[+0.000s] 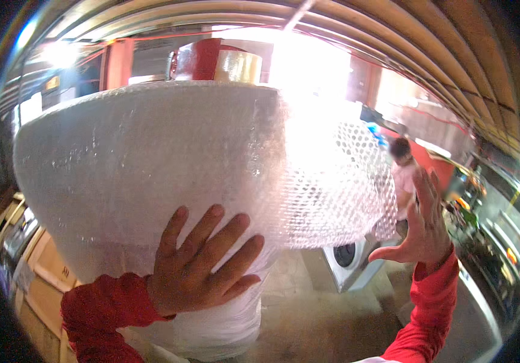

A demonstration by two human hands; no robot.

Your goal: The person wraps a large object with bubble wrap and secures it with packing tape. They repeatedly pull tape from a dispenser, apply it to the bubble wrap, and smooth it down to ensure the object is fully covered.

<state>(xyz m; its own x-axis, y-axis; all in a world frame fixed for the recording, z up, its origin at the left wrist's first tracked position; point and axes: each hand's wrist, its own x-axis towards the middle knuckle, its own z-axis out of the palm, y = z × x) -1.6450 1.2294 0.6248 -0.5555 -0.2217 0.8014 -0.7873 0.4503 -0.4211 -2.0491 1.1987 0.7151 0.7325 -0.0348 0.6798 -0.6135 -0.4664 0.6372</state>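
A bulky, tall object wrapped in clear plastic (145, 145) fills the middle and left of the head view; what is inside cannot be made out. From its right side a sheet of bubble wrap (332, 199) sticks out, washed out by glare at its top. My left hand (205, 263) lies with fingers spread against the front of the wrapping. Past the right end of the bubble wrap, my right hand (423, 227) is raised, thumb and fingers apart, holding nothing. A red tape dispenser (197, 60) with a wide roll of tape (239, 66) rests on top of the wrapped object.
Another person (403, 175) in a pale top stands beyond the bubble wrap. A white appliance with a round dark opening (346, 260) is on the floor below. Wooden crates (51, 260) are at the left, and a flat grey panel (462, 314) lies at the lower right.
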